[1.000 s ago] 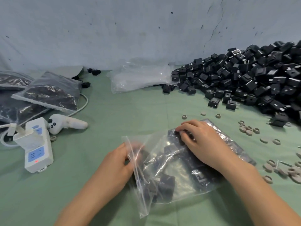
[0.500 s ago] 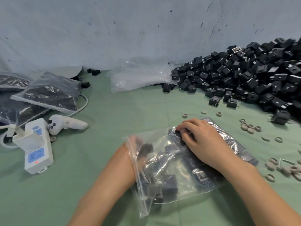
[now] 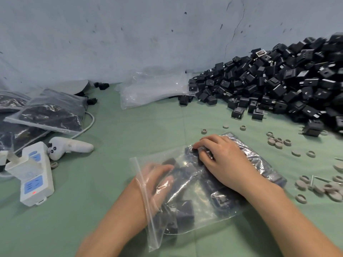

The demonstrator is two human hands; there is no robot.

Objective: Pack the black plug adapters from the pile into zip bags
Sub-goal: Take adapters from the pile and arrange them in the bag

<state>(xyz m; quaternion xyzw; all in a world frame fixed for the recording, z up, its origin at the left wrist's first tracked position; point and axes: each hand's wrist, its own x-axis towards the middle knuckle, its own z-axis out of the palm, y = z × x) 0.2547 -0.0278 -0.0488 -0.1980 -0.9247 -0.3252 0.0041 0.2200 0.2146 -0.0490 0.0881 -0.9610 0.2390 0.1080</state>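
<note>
A clear zip bag (image 3: 204, 210) lies on the green cloth in front of me with several black plug adapters inside. My left hand (image 3: 157, 180) is pushed in through the bag's open mouth, and its fingers show stretched out and blurred through the plastic, next to an adapter. My right hand (image 3: 228, 164) lies on top of the bag, its fingers curled down and gripping the plastic over the adapters near the far edge. The big pile of black plug adapters (image 3: 278, 86) rises at the back right against the wall.
Empty clear bags (image 3: 152, 89) lie at the back centre. Filled bags (image 3: 52, 112) are stacked at the left, with a white power strip (image 3: 35, 180) and a white controller (image 3: 68, 145) in front of them. Beige rings (image 3: 278, 141) and screws are scattered to the right.
My left hand has gone from the bag's mouth to deep inside the bag. My right hand has stayed on top of the bag.
</note>
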